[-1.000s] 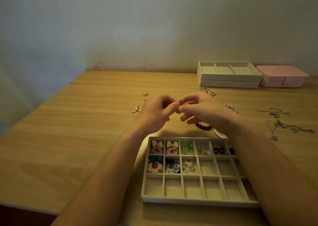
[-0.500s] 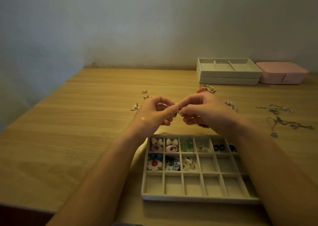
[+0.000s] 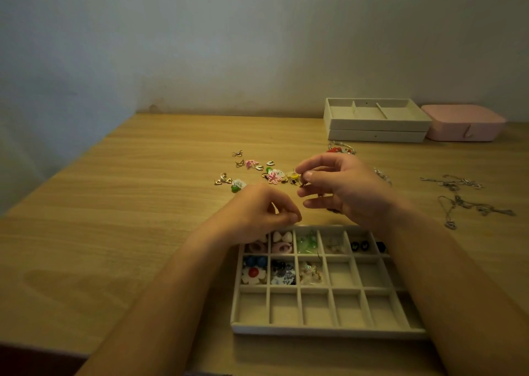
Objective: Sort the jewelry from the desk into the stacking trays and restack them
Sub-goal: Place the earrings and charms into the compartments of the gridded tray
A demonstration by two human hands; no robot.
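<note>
A flat cream tray with many little square boxes [image 3: 315, 330] sits at the near edge of the light brown wooden desk [image 3: 114, 203]. The boxes in its far row hold pink rings, white hearts, green beads and black studs. The next row holds blue beads, a white flower with a red middle and some dark blue bits.

The left hand [image 3: 257, 212] hangs over the far left corner of the tray. Its fingers are curled and the thumb touches the first finger. I cannot tell if something tiny is pinched there.

The right hand [image 3: 346, 192] is a bit farther out, past the far side of the tray. Its thumb and first finger pinch a tiny metal piece [image 3: 302, 183], too small to make out. The two hands are near each other but apart.

A heap of small loose earrings [image 3: 257, 169] lies in the middle of the desk, beyond the hands. In it are a pink and white flower piece [image 3: 274, 177], a green round stud [image 3: 235, 189] and a yellow stud [image 3: 293, 177], which is just beside the right thumb.

Thin silver chains [image 3: 458, 201] lie tangled near the right edge. A red bead string [image 3: 333, 149] peeks out behind the right hand. Two stacked cream trays [image 3: 372, 125] stand at the far edge, with a pink box with round corners [image 3: 463, 129] just beside them toward the far right corner.
</note>
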